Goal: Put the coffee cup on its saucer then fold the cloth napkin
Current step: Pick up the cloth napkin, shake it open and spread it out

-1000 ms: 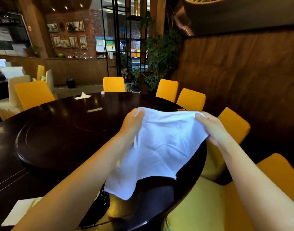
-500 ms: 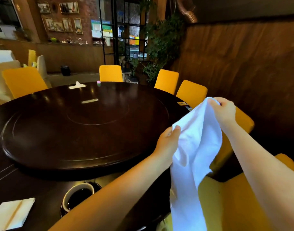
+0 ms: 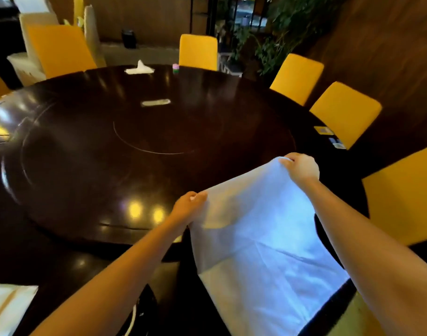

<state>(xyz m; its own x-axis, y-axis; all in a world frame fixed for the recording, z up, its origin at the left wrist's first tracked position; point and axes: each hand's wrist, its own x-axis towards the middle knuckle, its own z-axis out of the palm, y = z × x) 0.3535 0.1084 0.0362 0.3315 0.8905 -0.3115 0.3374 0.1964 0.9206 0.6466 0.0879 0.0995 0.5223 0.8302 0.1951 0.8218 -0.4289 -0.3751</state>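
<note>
A white cloth napkin [image 3: 263, 258] is spread out over the near right part of the dark round table [image 3: 86, 190]. My left hand [image 3: 187, 206] pinches its far left corner. My right hand [image 3: 301, 167] grips its far right corner, further out over the table. The near end of the napkin lies flat and reaches the table's edge. The coffee cup [image 3: 135, 316] with its dark saucer is almost wholly hidden under my left forearm; only a sliver of white rim shows.
A folded paper napkin [image 3: 9, 309] lies at the near left. A raised turntable [image 3: 147, 146] fills the table's middle. Far across sit a crumpled tissue [image 3: 139, 68] and a small pink pot [image 3: 175, 68]. Yellow chairs [image 3: 345, 112] ring the table.
The napkin hung down beside the table half a second ago; both hands have brought it back over the table and lowered it flat. The camera has tilted down.
</note>
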